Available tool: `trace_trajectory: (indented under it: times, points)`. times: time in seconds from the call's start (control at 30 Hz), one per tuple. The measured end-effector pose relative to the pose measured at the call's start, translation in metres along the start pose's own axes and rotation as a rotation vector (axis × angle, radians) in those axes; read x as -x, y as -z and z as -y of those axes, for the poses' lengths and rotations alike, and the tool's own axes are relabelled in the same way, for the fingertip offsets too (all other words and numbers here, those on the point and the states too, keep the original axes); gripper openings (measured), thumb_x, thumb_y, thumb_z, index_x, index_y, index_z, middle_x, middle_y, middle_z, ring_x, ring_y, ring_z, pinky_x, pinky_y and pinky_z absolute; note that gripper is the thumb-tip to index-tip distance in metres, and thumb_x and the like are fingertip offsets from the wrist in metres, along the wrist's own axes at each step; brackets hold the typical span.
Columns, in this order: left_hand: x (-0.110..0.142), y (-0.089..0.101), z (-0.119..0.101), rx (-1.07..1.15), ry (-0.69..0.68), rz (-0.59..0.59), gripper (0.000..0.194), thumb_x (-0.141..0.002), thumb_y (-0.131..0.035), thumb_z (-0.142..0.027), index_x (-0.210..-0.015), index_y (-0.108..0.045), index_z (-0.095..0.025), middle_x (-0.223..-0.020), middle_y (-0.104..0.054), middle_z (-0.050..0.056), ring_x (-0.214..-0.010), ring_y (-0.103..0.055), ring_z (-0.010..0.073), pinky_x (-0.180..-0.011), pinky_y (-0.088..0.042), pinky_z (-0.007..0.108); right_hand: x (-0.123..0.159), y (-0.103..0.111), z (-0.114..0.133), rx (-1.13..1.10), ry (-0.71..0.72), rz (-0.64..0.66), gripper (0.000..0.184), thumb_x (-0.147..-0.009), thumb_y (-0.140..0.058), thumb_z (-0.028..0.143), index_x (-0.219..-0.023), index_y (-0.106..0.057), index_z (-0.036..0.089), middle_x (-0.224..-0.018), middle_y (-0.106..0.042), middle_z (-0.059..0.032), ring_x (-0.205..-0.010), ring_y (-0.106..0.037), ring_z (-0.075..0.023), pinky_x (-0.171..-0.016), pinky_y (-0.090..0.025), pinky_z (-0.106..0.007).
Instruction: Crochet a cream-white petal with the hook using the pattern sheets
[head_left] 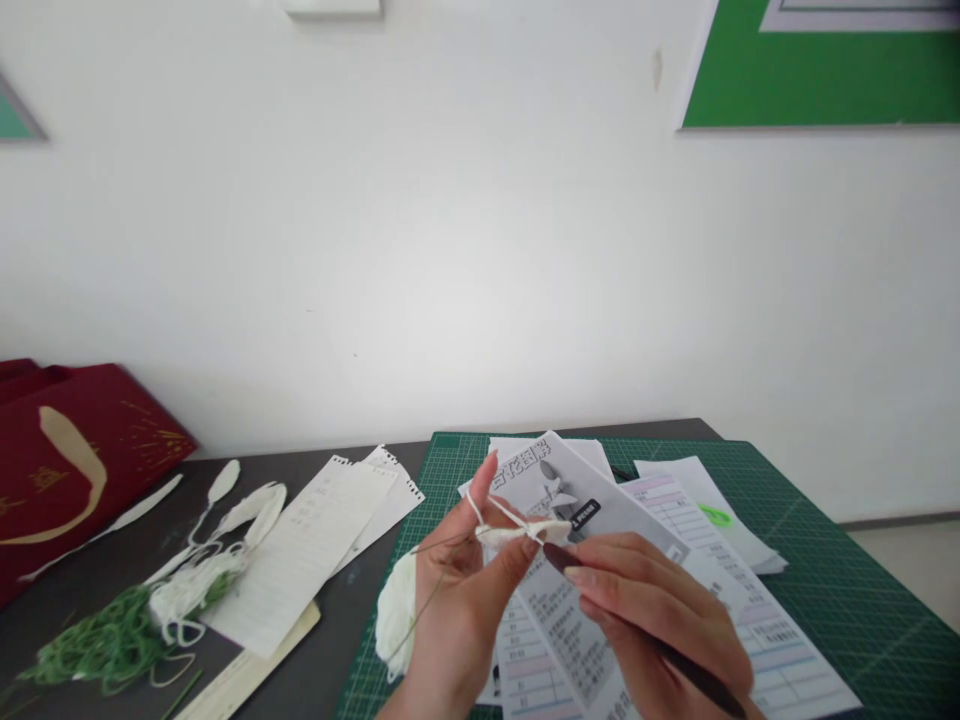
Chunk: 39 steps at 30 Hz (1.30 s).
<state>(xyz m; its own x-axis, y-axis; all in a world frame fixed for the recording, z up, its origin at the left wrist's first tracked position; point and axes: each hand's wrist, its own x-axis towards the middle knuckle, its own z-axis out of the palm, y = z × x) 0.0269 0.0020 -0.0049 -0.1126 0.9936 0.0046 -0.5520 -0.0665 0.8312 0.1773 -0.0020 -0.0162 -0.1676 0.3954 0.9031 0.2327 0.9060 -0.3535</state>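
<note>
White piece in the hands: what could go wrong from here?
1. The white yarn looped over the left hand's raised finger could slip off, losing tension.
2. The dark-handled tool in the right hand points in close to the left thumb, so a slip might jab it.
3. The thin dark strand by the left hand might snag the white piece.

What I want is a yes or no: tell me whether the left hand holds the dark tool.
No, the right hand holds the dark tool; the left hand holds the white yarn piece.
</note>
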Motion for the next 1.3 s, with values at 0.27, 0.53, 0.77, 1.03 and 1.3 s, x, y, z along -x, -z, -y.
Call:
trace_trajectory:
  times: [0.27, 0.53, 0.77, 1.03, 1.3]
  points:
    - [0.003, -0.002, -0.004, 0.055, 0.042, 0.019, 0.068, -0.063, -0.081, -0.011, -0.125, -0.060, -0.031, -0.060, -0.064, -0.006, -0.057, -0.063, 0.0090, -0.065, -0.051, 0.020, 0.008, 0.005, -0.002, 0.173, 0.143, 0.081, 0.025, -0.086, -0.055, 0.007, -0.108, -0.065, 0.013, -0.094, -0.076, -0.0115, -0.095, -0.071, -0.0227, -0.075, -0.063, -0.032]
    - [-0.001, 0.003, -0.008, -0.005, 0.109, 0.047, 0.087, -0.062, -0.081, -0.013, -0.140, -0.044, -0.024, -0.061, -0.062, -0.005, -0.057, -0.060, 0.0098, -0.065, -0.050, 0.023, 0.004, 0.009, 0.005, 0.350, 0.233, 0.221, 0.017, -0.088, -0.055, 0.006, -0.101, -0.066, 0.009, -0.092, -0.077, -0.0124, -0.100, -0.070, -0.0214, -0.088, -0.059, -0.030]
    - [-0.002, -0.002, -0.011, -0.019, 0.046, 0.028, 0.087, -0.063, -0.080, -0.012, -0.140, -0.043, -0.027, -0.060, -0.062, -0.006, -0.057, -0.060, 0.0099, -0.062, -0.048, 0.021, 0.006, 0.003, -0.001, 0.156, 0.122, 0.089, 0.033, -0.086, -0.049, 0.004, -0.116, -0.060, 0.013, -0.093, -0.076, -0.0125, -0.096, -0.071, -0.0235, -0.075, -0.063, -0.034]
    - [-0.002, 0.000, -0.010, -0.045, 0.019, 0.036, 0.088, -0.062, -0.080, -0.011, -0.140, -0.043, -0.024, -0.056, -0.058, -0.008, -0.052, -0.055, 0.0069, -0.061, -0.047, 0.018, 0.010, 0.005, 0.005, 0.437, 0.321, 0.146, 0.018, -0.089, -0.053, 0.010, -0.098, -0.068, 0.015, -0.089, -0.078, -0.0091, -0.096, -0.071, -0.0221, -0.087, -0.060, -0.032]
    - [-0.005, 0.001, -0.005, -0.266, -0.182, 0.058, 0.074, -0.066, -0.079, -0.015, -0.134, -0.052, -0.024, -0.057, -0.062, -0.004, -0.057, -0.058, 0.0106, -0.059, -0.047, 0.019, 0.007, 0.006, 0.012, 0.396, 0.148, 0.097, 0.026, -0.086, -0.055, 0.008, -0.110, -0.062, 0.014, -0.088, -0.078, -0.0094, -0.087, -0.073, -0.0207, -0.074, -0.062, -0.028]
